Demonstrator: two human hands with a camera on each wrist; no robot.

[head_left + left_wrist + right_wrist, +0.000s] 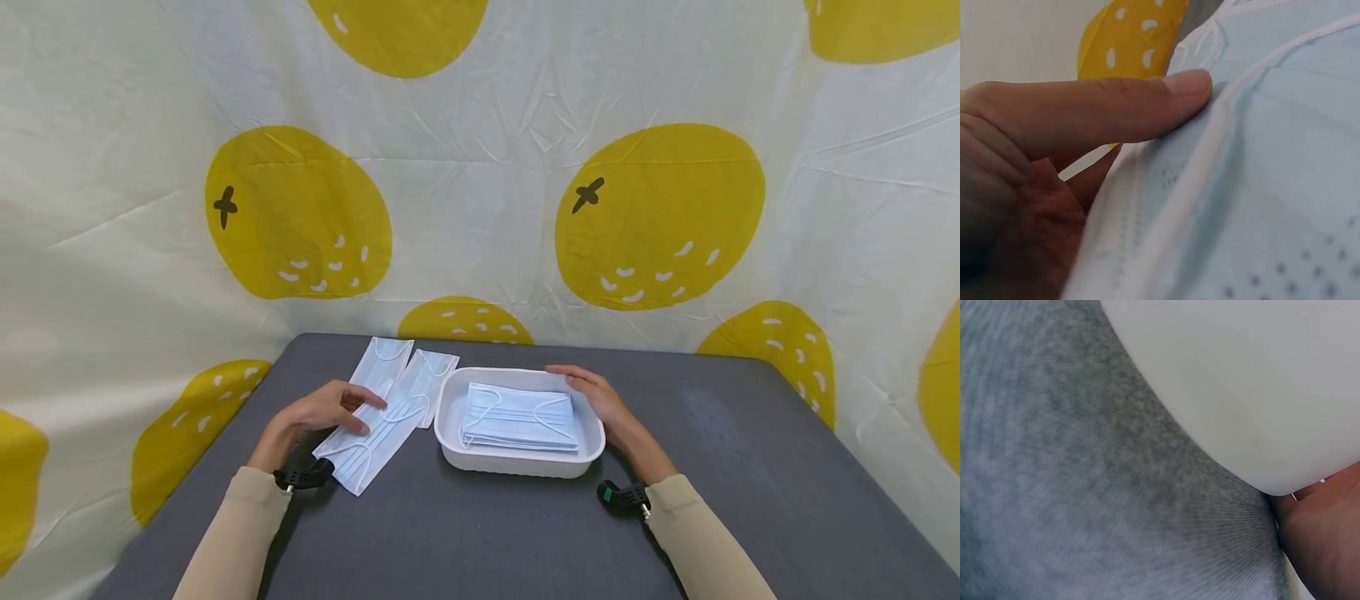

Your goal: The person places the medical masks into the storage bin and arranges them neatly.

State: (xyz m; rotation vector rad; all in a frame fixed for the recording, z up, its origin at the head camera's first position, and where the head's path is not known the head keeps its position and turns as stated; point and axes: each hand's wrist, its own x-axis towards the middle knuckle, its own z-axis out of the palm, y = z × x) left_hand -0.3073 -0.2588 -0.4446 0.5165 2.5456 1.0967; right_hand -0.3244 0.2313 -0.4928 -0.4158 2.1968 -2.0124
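Note:
A light-blue pleated face mask with white ear loops slants across the table on the left. My left hand pinches its left side; in the left wrist view the thumb lies on top and the other fingers pass behind the mask. Beyond it lie another mask and a third mask, partly overlapped by the nearer one. To the right sits a white plastic tray holding a stack of masks. My right hand holds the tray's far right corner, fingers along the rim.
The dark grey table runs back to a white curtain printed with yellow fruit. A black wrist strap sits at the left cuff and a similar one at the right.

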